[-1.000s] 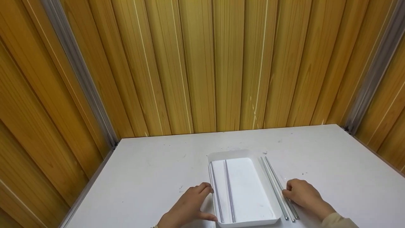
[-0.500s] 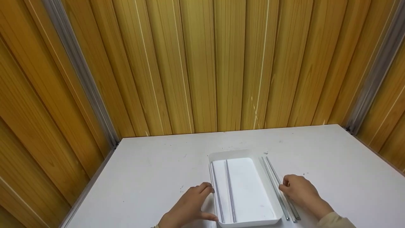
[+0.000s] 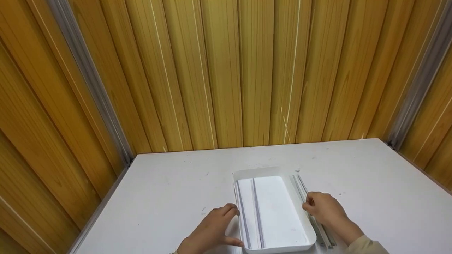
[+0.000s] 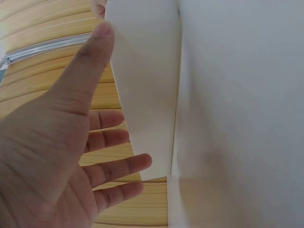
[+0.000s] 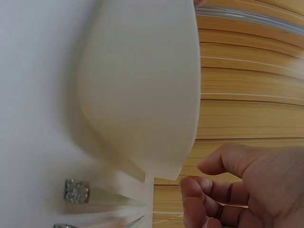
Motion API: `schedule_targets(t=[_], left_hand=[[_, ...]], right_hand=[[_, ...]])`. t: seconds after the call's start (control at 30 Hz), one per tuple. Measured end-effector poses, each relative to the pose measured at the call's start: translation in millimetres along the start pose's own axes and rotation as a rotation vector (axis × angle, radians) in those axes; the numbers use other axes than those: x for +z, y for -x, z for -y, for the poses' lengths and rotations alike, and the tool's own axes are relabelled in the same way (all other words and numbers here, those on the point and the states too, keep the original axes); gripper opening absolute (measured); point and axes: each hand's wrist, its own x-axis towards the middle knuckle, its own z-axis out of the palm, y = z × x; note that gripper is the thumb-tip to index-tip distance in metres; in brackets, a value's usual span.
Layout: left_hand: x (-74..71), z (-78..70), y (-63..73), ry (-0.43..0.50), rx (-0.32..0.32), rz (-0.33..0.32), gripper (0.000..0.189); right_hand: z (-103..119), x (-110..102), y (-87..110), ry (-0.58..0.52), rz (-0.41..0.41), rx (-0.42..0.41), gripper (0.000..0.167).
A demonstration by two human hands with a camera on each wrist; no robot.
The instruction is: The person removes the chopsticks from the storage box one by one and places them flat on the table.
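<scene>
A white rectangular tray point(image 3: 282, 211) stands on the table, with slim greyish strips point(image 3: 257, 211) lying lengthwise in its left half. At its left wall is my left hand point(image 3: 212, 225), fingers spread and fairly straight, thumb near the front corner. The left wrist view has that thumb and fingers point(image 4: 126, 164) along the tray's outer wall point(image 4: 147, 95). My right hand point(image 3: 326, 210) is over several thin metal rods point(image 3: 323, 234) beside the tray's right wall. Its fingers point(image 5: 192, 190) are loosely curled near the tray's rim, nothing visible between them and the thumb.
The white table point(image 3: 169, 197) has small dark marks on it. Wood-patterned panels point(image 3: 226, 70) rise behind it and at both sides, with grey metal posts point(image 3: 88, 77) in the corners. One rod's square end point(image 5: 77, 191) faces the right wrist camera.
My right hand has moved left and slightly away from me, from the rods' right side to near the tray's right rim. The left hand, tray and rods look nearly unchanged.
</scene>
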Motion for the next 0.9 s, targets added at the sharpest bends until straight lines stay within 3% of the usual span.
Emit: schedule_targets(t=[0.4, 0.9], left_hand=[[-0.5, 2.0, -2.6, -0.026, 0.050, -0.023, 0.074], [-1.7, -0.4, -0.9, 0.021, -0.014, 0.023, 0.072]], right_hand=[[24, 10, -2.9, -0.033, -0.021, -0.021, 0.015], [53, 25, -3.6, -0.098, -0.025, -0.062, 0.016]])
